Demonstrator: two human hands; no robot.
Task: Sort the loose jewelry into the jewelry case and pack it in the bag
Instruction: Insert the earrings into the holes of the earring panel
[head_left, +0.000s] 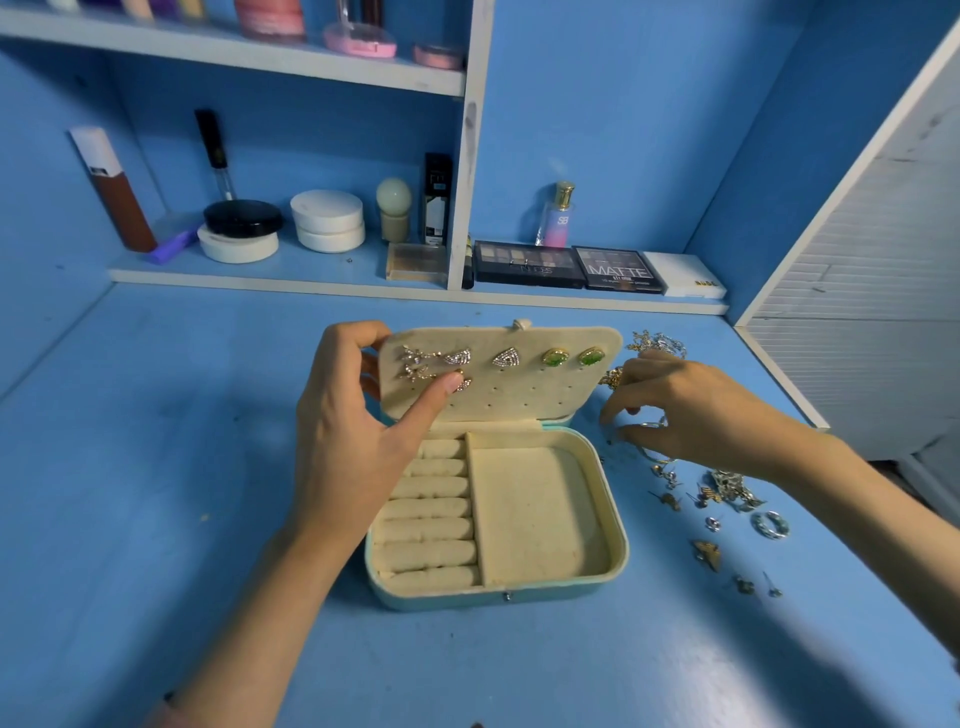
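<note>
A teal jewelry case (613, 551) with cream lining lies open on the blue table. Its raised lid panel (524, 395) carries several earrings, among them two green studs (571, 357). My left hand (358, 415) grips the lid's left edge, thumb pressing an earring (464, 383) onto the panel. My right hand (691, 410) hovers over the loose jewelry (727, 488) to the right of the case, fingertips curled down onto a thin bangle (655, 451); whether it grips it is unclear. The ring rolls (431, 514) and the square compartment (540, 514) hold nothing. No bag is in view.
Scattered rings, studs and chains (655, 343) lie right of the case. Behind it a low shelf (415, 291) holds compacts, palettes and a perfume bottle (558, 215). A white slatted panel (878, 291) stands to the right.
</note>
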